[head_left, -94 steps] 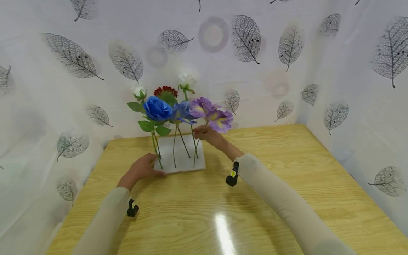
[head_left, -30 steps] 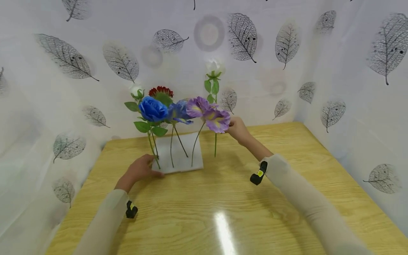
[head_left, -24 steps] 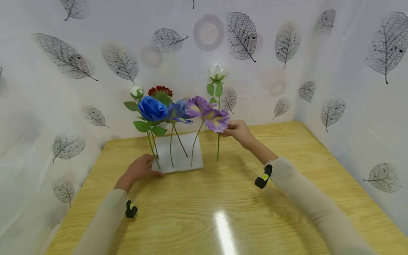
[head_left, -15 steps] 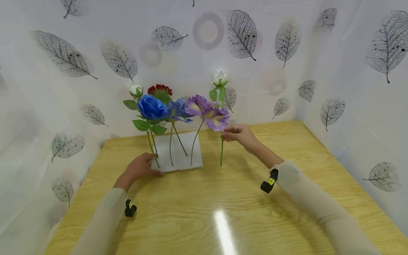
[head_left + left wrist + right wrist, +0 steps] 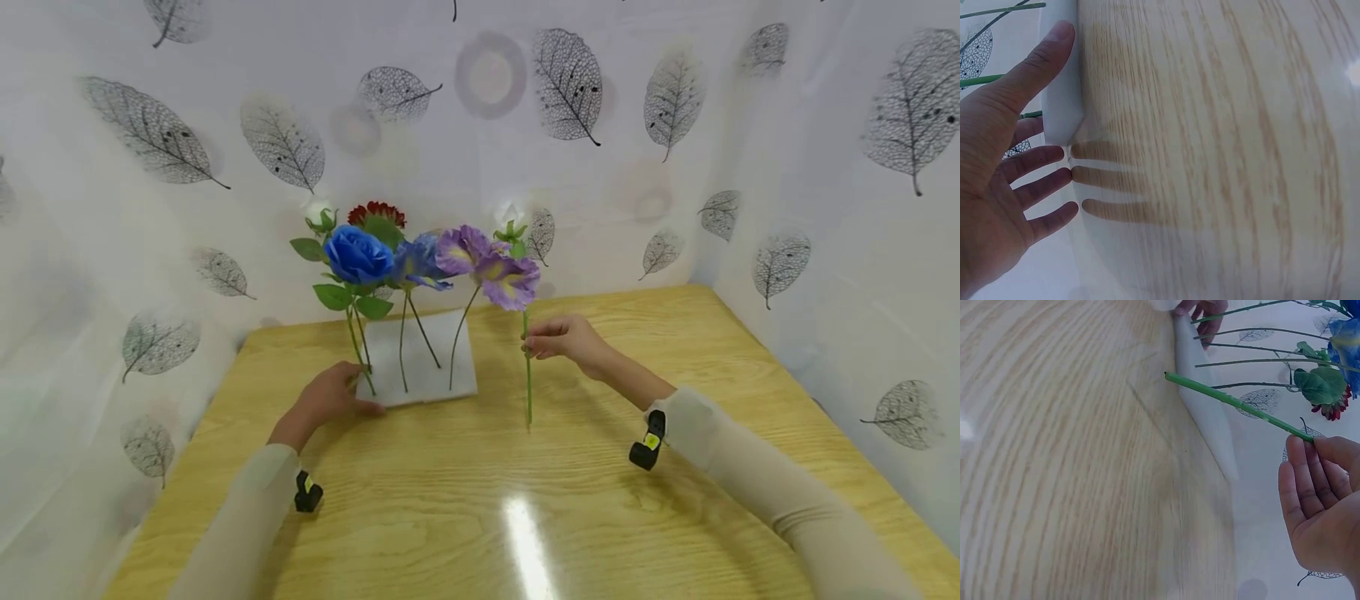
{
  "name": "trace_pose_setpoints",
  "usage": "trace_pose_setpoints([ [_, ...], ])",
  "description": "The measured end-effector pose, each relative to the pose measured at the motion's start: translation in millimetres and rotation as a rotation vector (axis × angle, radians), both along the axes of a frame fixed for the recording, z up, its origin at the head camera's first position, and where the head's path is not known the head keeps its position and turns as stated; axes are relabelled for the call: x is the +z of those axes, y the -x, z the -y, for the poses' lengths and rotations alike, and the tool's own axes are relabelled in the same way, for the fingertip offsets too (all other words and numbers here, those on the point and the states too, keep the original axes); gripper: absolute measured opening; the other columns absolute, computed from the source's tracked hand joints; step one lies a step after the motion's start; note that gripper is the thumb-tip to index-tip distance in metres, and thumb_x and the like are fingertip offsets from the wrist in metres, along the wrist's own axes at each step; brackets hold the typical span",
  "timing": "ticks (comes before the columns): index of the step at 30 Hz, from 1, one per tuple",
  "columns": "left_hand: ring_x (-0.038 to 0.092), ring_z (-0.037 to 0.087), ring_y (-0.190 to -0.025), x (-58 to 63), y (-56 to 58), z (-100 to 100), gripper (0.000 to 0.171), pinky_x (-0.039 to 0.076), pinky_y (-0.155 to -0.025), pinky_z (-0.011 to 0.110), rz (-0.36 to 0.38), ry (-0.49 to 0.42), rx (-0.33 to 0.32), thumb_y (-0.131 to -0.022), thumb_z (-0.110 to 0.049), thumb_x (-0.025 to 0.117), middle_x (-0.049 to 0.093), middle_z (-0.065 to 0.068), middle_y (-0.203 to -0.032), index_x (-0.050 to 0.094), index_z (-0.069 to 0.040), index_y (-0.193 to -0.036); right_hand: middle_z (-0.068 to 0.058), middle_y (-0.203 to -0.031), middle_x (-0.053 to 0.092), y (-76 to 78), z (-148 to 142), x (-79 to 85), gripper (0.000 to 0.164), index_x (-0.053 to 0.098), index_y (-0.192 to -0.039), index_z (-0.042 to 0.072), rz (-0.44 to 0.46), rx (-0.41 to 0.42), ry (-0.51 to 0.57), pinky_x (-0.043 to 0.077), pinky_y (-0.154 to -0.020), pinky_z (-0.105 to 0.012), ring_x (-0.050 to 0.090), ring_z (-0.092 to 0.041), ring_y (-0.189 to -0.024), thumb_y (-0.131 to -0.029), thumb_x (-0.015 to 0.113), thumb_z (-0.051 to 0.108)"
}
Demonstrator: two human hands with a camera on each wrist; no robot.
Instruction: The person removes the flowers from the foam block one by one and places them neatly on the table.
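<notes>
White flower (image 5: 511,216) is held nearly upright above the bench (image 5: 450,500), to the right of the white board (image 5: 431,385), its green stem (image 5: 528,387) pinched between thumb and fingertips of the right hand (image 5: 572,343). The board's left end is touched by the left hand (image 5: 327,397), its fingers loosely spread.

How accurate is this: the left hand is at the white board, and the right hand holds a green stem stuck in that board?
No: the stem in the right hand isn't stuck in the white board; the right wrist view shows its lower end free. The rest holds.
</notes>
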State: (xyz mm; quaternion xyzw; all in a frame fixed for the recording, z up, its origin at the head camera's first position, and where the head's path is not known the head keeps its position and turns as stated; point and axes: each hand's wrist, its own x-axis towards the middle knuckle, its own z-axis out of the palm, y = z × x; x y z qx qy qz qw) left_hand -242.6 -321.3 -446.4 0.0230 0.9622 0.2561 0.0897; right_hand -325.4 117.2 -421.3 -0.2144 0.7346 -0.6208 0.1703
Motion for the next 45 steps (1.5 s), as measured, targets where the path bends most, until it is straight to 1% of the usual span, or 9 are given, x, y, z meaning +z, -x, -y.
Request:
trace_pose_setpoints([
  [3, 0.044, 0.049, -0.139, -0.4, -1.0, 1, 0.110, 0.038, -0.113, 0.063, 0.002, -0.002, 0.005, -0.071, -0.060, 0.087, 0.046, 0.027, -0.152, 0.044, 0.001, -0.151, 0.004, -0.093, 0.079, -2.9, 1, -1.4, 0.034, 0.065, -0.123, -0.013, 0.004, 0.003, -0.012, 0.059, -0.094, -0.046, 0.074, -0.012, -0.087, -0.098, 0.068, 0.009],
  [6, 0.043, 0.049, -0.140, -0.6, -1.1, 2, 0.110, 0.038, -0.113, 0.063, -0.002, -0.006, 0.005, -0.071, -0.061, 0.087, 0.046, 0.027, -0.153, 0.044, 0.000, -0.151, 0.004, -0.092, 0.079, -6.5, 1, -1.8, 0.033, 0.066, -0.123, -0.012, 0.008, -0.003, -0.019, 0.059, -0.094, -0.047, 0.074, -0.014, -0.087, -0.098, 0.068, 0.009],
  [9, 0.044, 0.049, -0.139, -0.4, -0.9, 3, 0.110, 0.038, -0.113, 0.062, -0.009, -0.005, 0.002, -0.071, -0.060, 0.087, 0.046, 0.027, -0.153, 0.044, 0.001, -0.151, 0.003, -0.094, 0.079, -7.6, 0, -5.1, 0.034, 0.065, -0.123, -0.012, 0.014, 0.012, -0.023, 0.058, -0.094, -0.048, 0.074, -0.015, -0.088, -0.098, 0.068, 0.010],
  [13, 0.045, 0.048, -0.139, -1.1, -0.3, 3, 0.109, 0.038, -0.113, 0.062, -0.013, -0.001, -0.006, -0.071, -0.060, 0.087, 0.047, 0.027, -0.152, 0.045, 0.001, -0.151, 0.001, -0.097, 0.079, -9.3, 0, -10.1, 0.036, 0.064, -0.125, -0.013, 0.055, 0.033, -0.019, 0.060, -0.092, -0.044, 0.074, -0.016, -0.090, -0.098, 0.068, 0.010],
  [19, 0.046, 0.048, -0.138, -2.2, -0.4, 3, 0.107, 0.039, -0.112, 0.062, -0.016, 0.002, -0.013, -0.072, -0.059, 0.088, 0.048, 0.027, -0.151, 0.046, 0.001, -0.150, 0.002, -0.096, 0.078, -15.2, 2, -14.3, 0.036, 0.063, -0.126, -0.013, 0.120, 0.020, -0.004, 0.061, -0.087, -0.035, 0.074, -0.013, -0.088, -0.098, 0.068, 0.008],
  [23, 0.047, 0.048, -0.137, -2.2, -0.9, 3, 0.107, 0.040, -0.112, 0.062, -0.020, 0.000, -0.016, -0.071, -0.058, 0.088, 0.049, 0.027, -0.150, 0.046, 0.002, -0.150, 0.003, -0.096, 0.078, -18.1, 3, -16.7, 0.038, 0.062, -0.128, -0.013, 0.160, 0.022, -0.017, 0.060, -0.090, -0.037, 0.074, -0.013, -0.089, -0.098, 0.067, 0.009],
  [28, 0.047, 0.048, -0.137, -2.2, 0.2, 3, 0.107, 0.040, -0.111, 0.062, -0.030, 0.012, -0.022, -0.071, -0.059, 0.088, 0.050, 0.026, -0.150, 0.047, 0.002, -0.149, 0.003, -0.097, 0.078, -17.7, 3, -21.5, 0.041, 0.060, -0.129, -0.016, 0.186, 0.055, -0.028, 0.059, -0.093, -0.040, 0.073, -0.014, -0.090, -0.099, 0.067, 0.011],
  [36, 0.047, 0.047, -0.137, -3.2, 1.9, 5, 0.109, 0.040, -0.111, 0.062, -0.018, 0.006, -0.011, -0.070, -0.061, 0.088, 0.049, 0.026, -0.150, 0.047, 0.001, -0.150, -0.001, -0.101, 0.078, -14.8, 2, -30.4, 0.035, 0.064, -0.126, -0.010, 0.255, 0.062, -0.052, 0.060, -0.091, -0.037, 0.073, -0.015, -0.092, -0.099, 0.066, 0.012],
  [45, 0.049, 0.047, -0.135, -2.0, 3.0, 5, 0.109, 0.042, -0.110, 0.062, -0.024, 0.018, -0.021, -0.069, -0.060, 0.089, 0.052, 0.027, -0.148, 0.048, 0.002, -0.148, -0.006, -0.101, 0.079, -14.5, 5, -37.4, 0.034, 0.064, -0.126, -0.012, 0.305, 0.024, -0.072, 0.061, -0.085, -0.033, 0.074, -0.013, -0.085, -0.098, 0.067, 0.008],
])
